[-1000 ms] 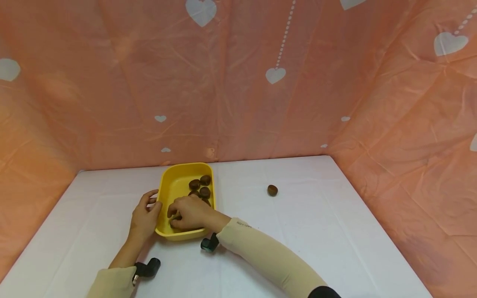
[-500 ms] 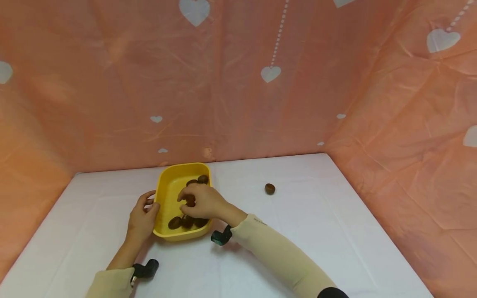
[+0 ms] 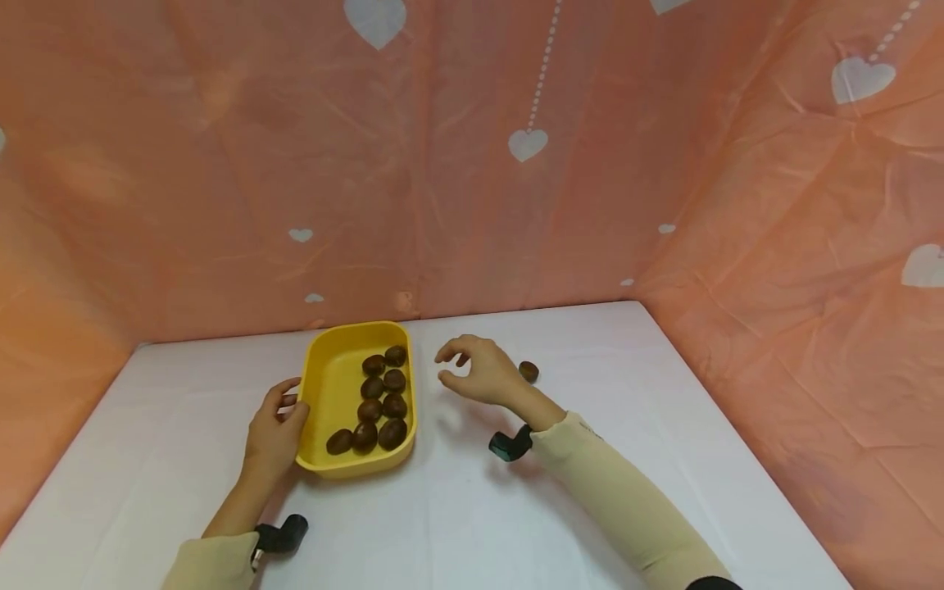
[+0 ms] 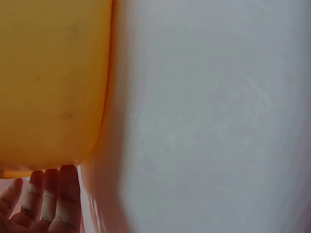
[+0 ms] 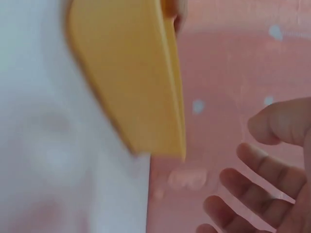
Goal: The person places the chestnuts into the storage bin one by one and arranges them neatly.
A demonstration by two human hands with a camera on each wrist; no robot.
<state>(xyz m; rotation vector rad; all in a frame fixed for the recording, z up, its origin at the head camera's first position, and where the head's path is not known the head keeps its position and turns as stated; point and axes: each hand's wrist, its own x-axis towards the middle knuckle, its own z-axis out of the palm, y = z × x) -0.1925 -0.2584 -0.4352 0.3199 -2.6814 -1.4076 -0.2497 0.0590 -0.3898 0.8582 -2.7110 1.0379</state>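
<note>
A yellow tray lies on the white tabletop with several brown chestnuts grouped in its right half and front. My left hand holds the tray's left side, its thumb at the rim and its fingertips against the outer wall. Over the table to the right of the tray, my right hand is in the air, fingers bent and apart, with nothing between thumb and fingers. Just beyond it a single chestnut sits on the cloth, partly behind the hand.
A white cloth covers the table. Orange sheeting with pale hearts hangs along its back and sides. Small black cameras are strapped beneath both wrists.
My right hand has lifted out of the tray and moved right, towards the lone chestnut. The chestnuts in the tray are now uncovered. My left hand keeps its place on the tray.
</note>
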